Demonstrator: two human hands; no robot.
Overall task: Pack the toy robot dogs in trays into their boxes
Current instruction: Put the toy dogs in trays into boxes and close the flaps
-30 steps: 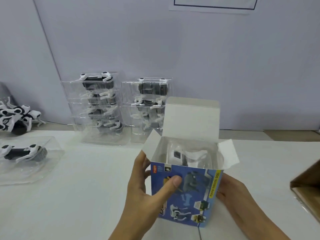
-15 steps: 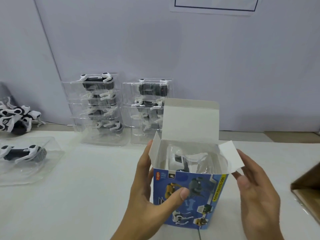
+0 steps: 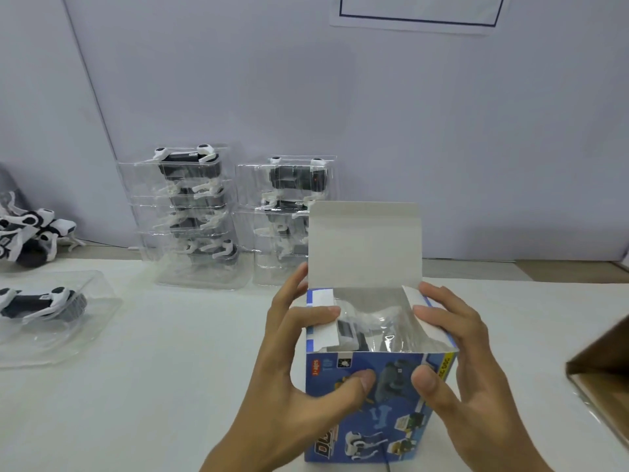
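Backdrop: pale lilac wall (image 3: 374, 114) behind a white table (image 3: 153, 386).
Far left: loose black-and-white toy robot dogs (image 3: 29, 238) heaped at the table's back edge.
Front left: single tray (image 3: 54, 318) lying flat, one dog in it.
Back centre: two stacks of clear trays (image 3: 190, 216) (image 3: 289, 212), each tray with a dog (the right stack partly hidden by the box lid).
Left hand (image 3: 299, 362): thumb on the blue box (image 3: 377, 396) front, fingers curled over the left side flap (image 3: 323, 318), folding it inward.
Box: upright, lid flap (image 3: 364, 243) standing up; inside, a tray with a dog (image 3: 360, 325).
Right hand (image 3: 456, 366): thumb on the front, fingers bent over the right side flap (image 3: 425, 315).
Far right: brown carton (image 3: 599, 376) at the frame edge.
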